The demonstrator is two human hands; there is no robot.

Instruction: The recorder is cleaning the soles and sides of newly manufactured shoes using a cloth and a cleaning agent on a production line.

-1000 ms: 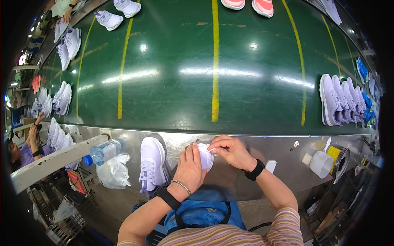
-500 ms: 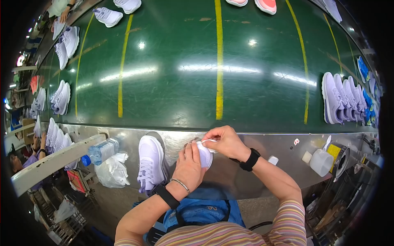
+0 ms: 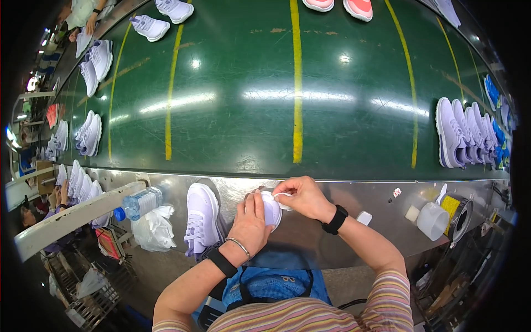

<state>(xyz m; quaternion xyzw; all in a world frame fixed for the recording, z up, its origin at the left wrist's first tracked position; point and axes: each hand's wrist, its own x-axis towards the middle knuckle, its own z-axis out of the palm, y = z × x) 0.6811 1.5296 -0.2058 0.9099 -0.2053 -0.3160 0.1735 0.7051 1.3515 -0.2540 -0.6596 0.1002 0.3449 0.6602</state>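
Note:
My left hand [image 3: 251,224] is closed over a pale lavender sneaker [image 3: 271,212], which rests on the metal ledge with its toe pointing away from me. My right hand [image 3: 305,199] pinches a small white cloth [image 3: 284,206] between thumb and fingers. The cloth lies against the right side of the shoe's toe. Much of this shoe is hidden under my left hand. To the left stands a second lavender sneaker [image 3: 202,214], laced and upright, touched by neither hand.
Beyond the metal ledge [image 3: 343,243] runs a green belt [image 3: 232,127] with yellow lines. Several lavender shoes [image 3: 449,135] line its right end. A water bottle [image 3: 142,202] and plastic bag [image 3: 153,229] lie left; a white tub [image 3: 432,220] stands right. Another person's hand [image 3: 91,23] shows far left.
My right hand has shifted slightly right and down with the cloth, uncovering more of the toe. My left hand stays on the shoe, a little lower. The whole view has shifted slightly.

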